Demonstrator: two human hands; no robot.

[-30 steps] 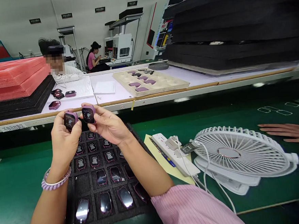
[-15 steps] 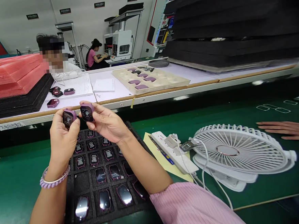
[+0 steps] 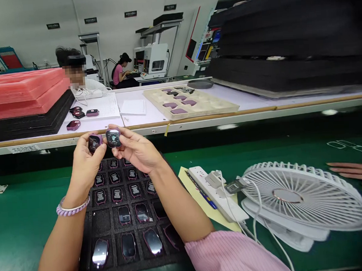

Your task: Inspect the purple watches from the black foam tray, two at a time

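Note:
My left hand [image 3: 85, 163] pinches a small purple watch body [image 3: 94, 142] with a dark screen. My right hand [image 3: 137, 149] grips a second purple watch body [image 3: 113, 137] right beside it, the two nearly touching. Both are held above the far end of a black foam tray [image 3: 91, 219] on the green mat, whose pockets hold several more watch bodies [image 3: 123, 214]. A beaded bracelet circles my left wrist.
A white fan [image 3: 300, 199] lies flat at the right, beside a white power strip [image 3: 217, 192] with cables on a yellow sheet. Another person's hand [image 3: 357, 172] rests at the far right. Across the bench are a beige tray [image 3: 191, 102], foam stacks [image 3: 20, 97] and seated people.
The two watch bodies have come closer together in my hands. The view has shifted slightly, so everything sits a little further right and lower.

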